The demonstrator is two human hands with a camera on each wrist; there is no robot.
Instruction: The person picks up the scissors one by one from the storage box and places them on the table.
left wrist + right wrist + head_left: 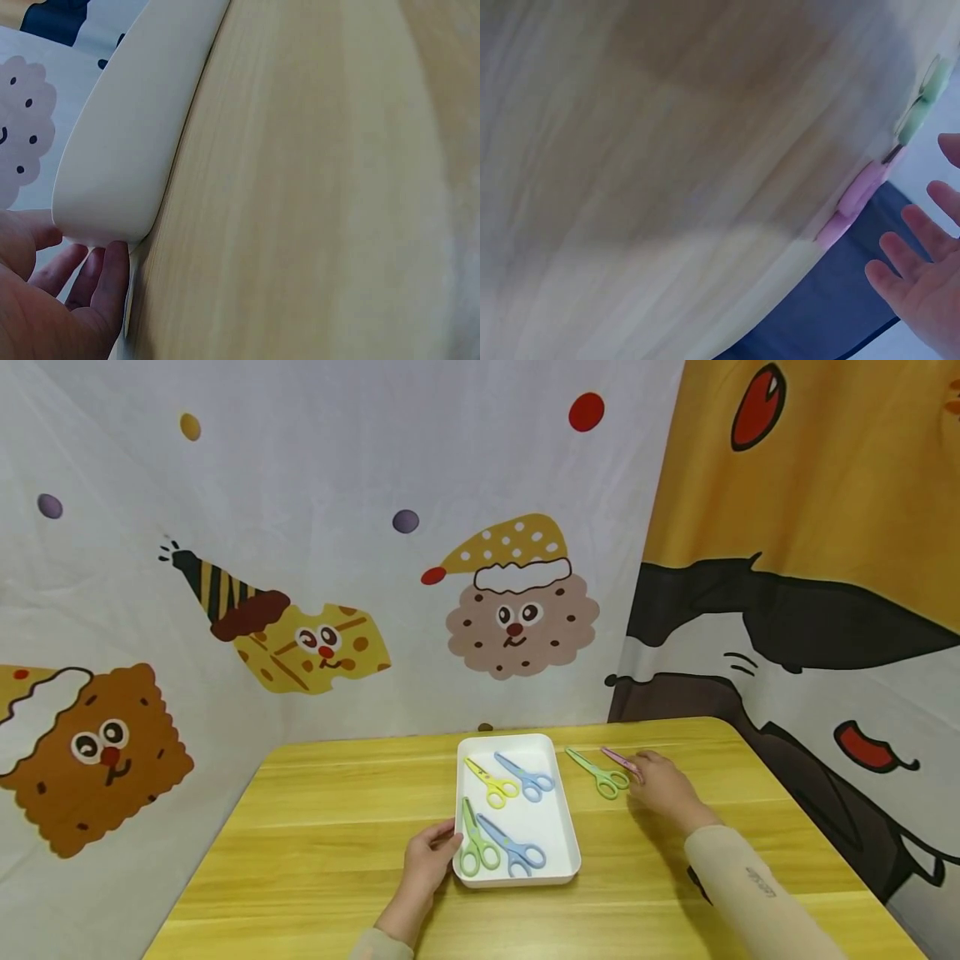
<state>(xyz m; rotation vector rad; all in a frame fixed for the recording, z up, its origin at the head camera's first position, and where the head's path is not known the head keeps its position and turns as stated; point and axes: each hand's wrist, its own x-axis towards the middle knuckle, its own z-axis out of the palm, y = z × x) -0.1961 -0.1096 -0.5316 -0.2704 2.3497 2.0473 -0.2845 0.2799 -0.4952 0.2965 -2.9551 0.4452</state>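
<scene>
At the near left side of a white tray (557,839), my left hand (432,857) grips the wall, the thumb at the rim and the other fingers against the outside in the left wrist view. Inside the tray lie yellow scissors (489,782), light blue scissors (517,772), green scissors (472,837) and a second light blue pair (506,841). To the tray's right, pink scissors (618,759) lie on the table, their handles partly behind my right hand (663,785). In the right wrist view that hand's fingers (904,257) are spread, apart from the pink handles.
Another pair of green scissors (592,768) lies between the tray and the pink pair. The yellow wood-grain table (315,827) ends at a wall cloth (420,693) printed with cartoon figures. A dark object (697,885) shows partly beside the right sleeve.
</scene>
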